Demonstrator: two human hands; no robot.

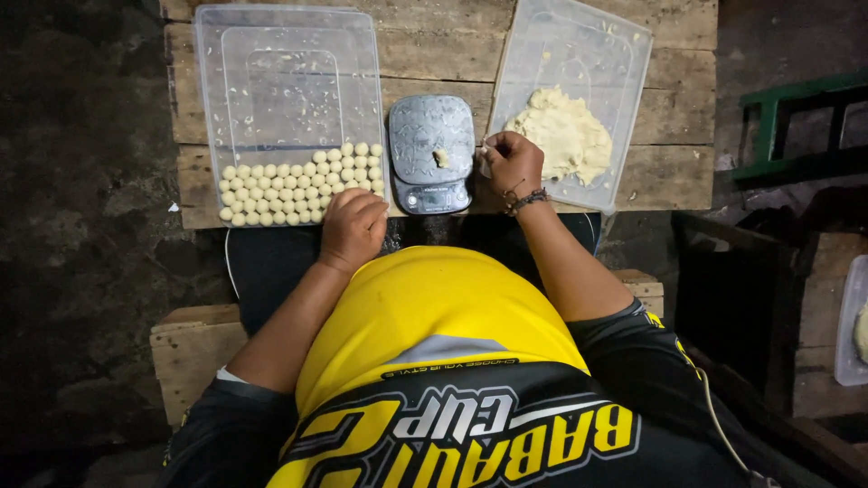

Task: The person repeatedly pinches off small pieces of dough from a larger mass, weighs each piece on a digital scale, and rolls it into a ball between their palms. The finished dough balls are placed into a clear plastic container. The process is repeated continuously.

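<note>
A small grey kitchen scale (432, 154) stands on a wooden table (434, 36), with a little lump of pale dough (441, 157) on its platform. My right hand (513, 167) hovers just right of the scale, fingers pinched on a small white scraper or bit of dough at the edge of a clear tray (579, 54) that holds a big dough mass (561, 134). My left hand (353, 228) rests curled at the table's near edge, beside a clear tray (289, 63) with several rows of small dough balls (298, 185).
Dark rough floor lies to the left. A wooden block (185, 348) sits low left. A green frame (796, 126) and another clear container (852, 334) stand at the right. My yellow and black shirt fills the lower view.
</note>
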